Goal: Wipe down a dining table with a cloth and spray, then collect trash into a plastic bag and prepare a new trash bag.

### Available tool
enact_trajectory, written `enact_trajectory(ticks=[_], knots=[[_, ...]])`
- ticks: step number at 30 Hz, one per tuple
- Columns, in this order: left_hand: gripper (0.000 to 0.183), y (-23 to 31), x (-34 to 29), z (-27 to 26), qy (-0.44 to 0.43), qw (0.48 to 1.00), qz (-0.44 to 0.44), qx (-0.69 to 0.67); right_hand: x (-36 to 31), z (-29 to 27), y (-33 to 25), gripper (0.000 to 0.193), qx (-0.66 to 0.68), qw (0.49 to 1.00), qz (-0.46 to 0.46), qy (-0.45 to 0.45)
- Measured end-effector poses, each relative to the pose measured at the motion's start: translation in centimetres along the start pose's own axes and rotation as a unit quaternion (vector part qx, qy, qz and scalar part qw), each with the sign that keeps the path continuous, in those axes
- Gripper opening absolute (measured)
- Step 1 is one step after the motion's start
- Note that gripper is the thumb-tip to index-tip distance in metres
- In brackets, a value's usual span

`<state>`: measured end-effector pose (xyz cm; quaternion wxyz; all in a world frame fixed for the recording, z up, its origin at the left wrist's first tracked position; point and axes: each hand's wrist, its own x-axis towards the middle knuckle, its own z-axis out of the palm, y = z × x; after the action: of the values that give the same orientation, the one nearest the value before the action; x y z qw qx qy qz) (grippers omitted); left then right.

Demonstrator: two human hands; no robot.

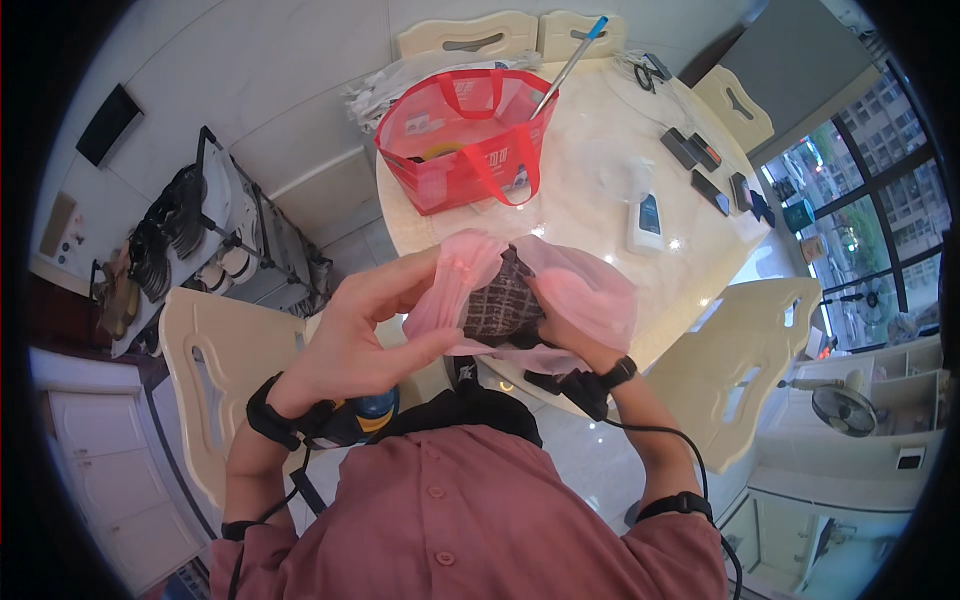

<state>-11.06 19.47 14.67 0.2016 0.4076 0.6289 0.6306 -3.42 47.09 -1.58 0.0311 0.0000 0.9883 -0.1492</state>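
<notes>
In front of my chest I hold a thin pink plastic bag [455,285] up at the table's near edge, its mouth gaping toward me. My left hand [350,335] is closed on the bag's left side, thumb below and fingers above. My right hand [570,325] reaches into the mouth and grips a dark brown-grey cloth item with a pale checked pattern [500,305]. The pink film covers part of that hand's back, and its far fingers are hidden. How the cloth is folded inside, and its kind, I cannot make out.
On the cream table [580,225] stand a red mesh tote bag [425,175] with a blue-tipped rod [570,65] and a white bottle [647,225]. Several small dark boxes [680,148] lie farther right. Cream chairs [745,360] flank me; a shoe rack [225,240] is left.
</notes>
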Motion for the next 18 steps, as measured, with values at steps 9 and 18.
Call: enact_trajectory(ticks=[9, 18], knots=[[0.061, -1.1, -0.3, 0.0, 0.023, 0.999, 0.003, 0.027, -1.8, -10.7, -0.5, 0.046, 0.179, 0.953, 0.058, 0.236], [0.055, -0.5, 0.6, -0.1, 0.006, 0.995, 0.006, 0.097, -4.8, -15.1, -1.7, 0.065, -0.247, 0.965, -0.054, 0.076]])
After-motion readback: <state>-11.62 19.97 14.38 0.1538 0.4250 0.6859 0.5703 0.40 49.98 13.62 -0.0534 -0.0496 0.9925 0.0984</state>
